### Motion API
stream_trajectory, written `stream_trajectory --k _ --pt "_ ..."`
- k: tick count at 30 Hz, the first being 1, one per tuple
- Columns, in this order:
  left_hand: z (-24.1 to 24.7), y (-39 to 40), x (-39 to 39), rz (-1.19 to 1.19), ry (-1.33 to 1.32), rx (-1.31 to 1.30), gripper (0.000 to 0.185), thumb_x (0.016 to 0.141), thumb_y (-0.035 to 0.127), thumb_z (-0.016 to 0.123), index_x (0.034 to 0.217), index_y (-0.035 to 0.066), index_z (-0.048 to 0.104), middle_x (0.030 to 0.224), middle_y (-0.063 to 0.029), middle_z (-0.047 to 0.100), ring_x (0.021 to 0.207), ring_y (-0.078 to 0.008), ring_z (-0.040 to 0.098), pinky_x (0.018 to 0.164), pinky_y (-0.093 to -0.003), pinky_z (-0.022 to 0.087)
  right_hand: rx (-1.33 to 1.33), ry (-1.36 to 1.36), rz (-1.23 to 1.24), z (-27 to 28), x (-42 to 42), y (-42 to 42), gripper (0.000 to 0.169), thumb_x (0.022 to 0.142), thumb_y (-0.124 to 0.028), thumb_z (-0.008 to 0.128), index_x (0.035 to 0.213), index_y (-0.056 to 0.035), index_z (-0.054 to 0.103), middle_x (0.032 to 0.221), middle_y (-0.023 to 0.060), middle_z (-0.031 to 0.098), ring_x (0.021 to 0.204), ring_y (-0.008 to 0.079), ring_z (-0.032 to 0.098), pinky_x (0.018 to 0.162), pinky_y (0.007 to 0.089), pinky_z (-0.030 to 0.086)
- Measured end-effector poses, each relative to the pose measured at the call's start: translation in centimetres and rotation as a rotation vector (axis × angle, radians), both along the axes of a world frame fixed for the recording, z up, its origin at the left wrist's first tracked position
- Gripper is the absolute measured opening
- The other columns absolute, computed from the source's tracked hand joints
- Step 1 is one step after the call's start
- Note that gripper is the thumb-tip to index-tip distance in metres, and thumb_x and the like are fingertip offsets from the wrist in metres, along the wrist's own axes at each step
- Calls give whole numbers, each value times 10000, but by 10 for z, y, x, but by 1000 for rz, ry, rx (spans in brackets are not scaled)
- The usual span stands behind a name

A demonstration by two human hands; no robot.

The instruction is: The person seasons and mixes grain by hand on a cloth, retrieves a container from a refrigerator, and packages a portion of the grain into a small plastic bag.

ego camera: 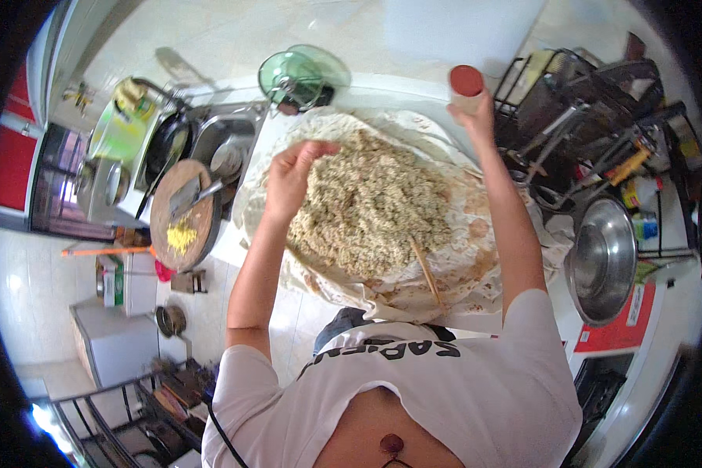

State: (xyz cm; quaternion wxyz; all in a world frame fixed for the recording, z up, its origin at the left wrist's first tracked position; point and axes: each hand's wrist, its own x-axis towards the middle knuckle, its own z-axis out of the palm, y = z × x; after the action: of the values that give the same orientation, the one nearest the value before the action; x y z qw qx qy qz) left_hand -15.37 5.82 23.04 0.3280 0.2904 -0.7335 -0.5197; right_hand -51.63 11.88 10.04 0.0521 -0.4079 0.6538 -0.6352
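My left hand (288, 182) hovers over the left part of a grainy, greenish-beige mixture (374, 205), its thumb and fingers drawn together. Whether anything small is between them, I cannot tell. My right hand (477, 117) grips a pale container with a reddish-brown top (467, 81) near the wall, beyond the mixture's right side. Beneath the mixture spreads a large whitish cloth or sheet (477, 272) with brown stains, rumpled at its edges. A pair of wooden chopsticks (426, 272) rests with one end in the mixture and the other towards me.
At left, a round wooden chopping board (158, 205) carries a cleaver (186, 197) and chopped yellow bits (181, 235). A metal sink (234, 120) lies behind it. Green glass lids (289, 76) lean at the wall. A steel basin (602, 263) and a crowded rack (506, 88) stand right.
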Motion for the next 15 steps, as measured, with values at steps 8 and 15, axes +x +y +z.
stream_trajectory --k 8,15 --pt "-55 22 46 76 -334 -291 216 813 -31 551 982 58 651 808 -98 646 678 -191 591 621 -296 475 203 -84 -327 -77 -21 -15 864 601 -212 815 1311 -53 350 1206 152 512 1142 284 481 937 374 385" --pt "-64 12 47 10 -463 -615 155 790 73 611 938 89 655 691 -118 620 626 -287 617 694 -361 509 118 -20 -41 -61 50 89 722 754 -109 680 1361 -51 292 1138 164 519 1000 283 525 878 339 409"
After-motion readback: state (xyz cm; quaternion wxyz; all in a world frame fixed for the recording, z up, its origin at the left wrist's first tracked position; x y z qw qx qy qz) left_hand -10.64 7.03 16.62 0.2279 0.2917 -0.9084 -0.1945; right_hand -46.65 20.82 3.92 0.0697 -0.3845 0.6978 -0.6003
